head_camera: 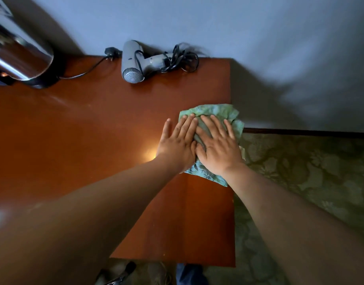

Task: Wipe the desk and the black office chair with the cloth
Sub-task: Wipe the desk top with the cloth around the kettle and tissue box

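fingers (216, 125) flat atop cloth (218, 112)

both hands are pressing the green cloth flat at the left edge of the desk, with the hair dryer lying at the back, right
Not quite. The head view shows the left hand and right hand pressing the green cloth flat at the right edge of the desk, not the left. The hair dryer does lie at the back.

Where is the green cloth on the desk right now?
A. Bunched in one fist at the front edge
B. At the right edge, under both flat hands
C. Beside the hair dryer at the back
B: the cloth lies at the desk's right edge, with the left hand and right hand pressed flat on it.
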`<control>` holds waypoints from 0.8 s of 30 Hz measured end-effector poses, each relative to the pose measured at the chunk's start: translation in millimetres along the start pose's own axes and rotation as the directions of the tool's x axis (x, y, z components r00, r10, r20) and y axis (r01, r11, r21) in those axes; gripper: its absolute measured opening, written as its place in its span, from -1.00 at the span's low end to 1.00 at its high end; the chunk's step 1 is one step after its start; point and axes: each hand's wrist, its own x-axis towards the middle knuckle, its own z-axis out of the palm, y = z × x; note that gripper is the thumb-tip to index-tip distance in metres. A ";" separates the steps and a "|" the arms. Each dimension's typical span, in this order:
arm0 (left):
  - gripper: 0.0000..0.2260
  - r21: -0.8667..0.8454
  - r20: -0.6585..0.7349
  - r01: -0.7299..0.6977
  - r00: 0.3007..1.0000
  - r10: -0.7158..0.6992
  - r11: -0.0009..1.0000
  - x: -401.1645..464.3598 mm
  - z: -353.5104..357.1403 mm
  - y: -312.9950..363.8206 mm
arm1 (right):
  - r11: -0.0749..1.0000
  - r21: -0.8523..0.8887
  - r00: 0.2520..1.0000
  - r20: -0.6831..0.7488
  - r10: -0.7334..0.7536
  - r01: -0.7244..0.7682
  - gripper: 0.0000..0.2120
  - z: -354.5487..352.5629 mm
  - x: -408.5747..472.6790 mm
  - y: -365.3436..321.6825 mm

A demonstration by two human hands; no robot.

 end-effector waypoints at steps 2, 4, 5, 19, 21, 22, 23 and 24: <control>-0.45 -0.015 0.005 0.005 1.000 -0.004 1.000 10.2 -2.9 -3.5 | 0.999 -0.011 0.999 -0.011 -0.031 0.031 -0.40 -2.0 15.0 7.0; -0.45 -0.019 0.001 0.002 1.000 -0.002 1.000 13.0 -1.5 -5.8 | 0.999 -0.008 0.999 -0.001 -0.039 0.039 -0.40 -1.6 20.6 8.4; -0.45 -0.020 0.007 0.005 1.000 -0.004 1.000 13.6 -1.0 -6.5 | 0.999 0.001 0.999 0.014 -0.039 0.039 -0.40 -0.9 21.7 8.1; -0.44 -0.016 -0.006 0.045 0.999 -0.045 0.999 11.3 -1.5 0.7 | 0.993 0.044 0.994 -0.013 0.111 -0.110 -0.45 1.7 26.1 -14.2; -0.44 0.006 0.003 0.039 0.999 -0.039 0.999 3.0 -0.1 1.6 | 0.993 0.033 0.993 -0.015 0.116 -0.115 -0.43 2.2 19.0 -17.2; -0.44 0.015 -0.002 0.035 0.999 -0.035 0.999 -3.9 2.6 3.2 | 0.993 0.022 0.993 -0.019 0.120 -0.119 -0.42 3.3 10.7 -20.2; -0.45 0.013 -0.008 0.029 1.000 -0.029 0.999 -14.6 6.0 4.6 | 0.992 0.020 0.992 -0.027 0.122 -0.121 -0.42 4.7 0.6 -25.6; -0.45 0.002 -0.013 0.022 1.000 -0.022 1.000 -26.8 9.9 6.1 | 0.992 0.023 0.992 -0.029 0.125 -0.125 -0.42 6.9 -10.8 -32.0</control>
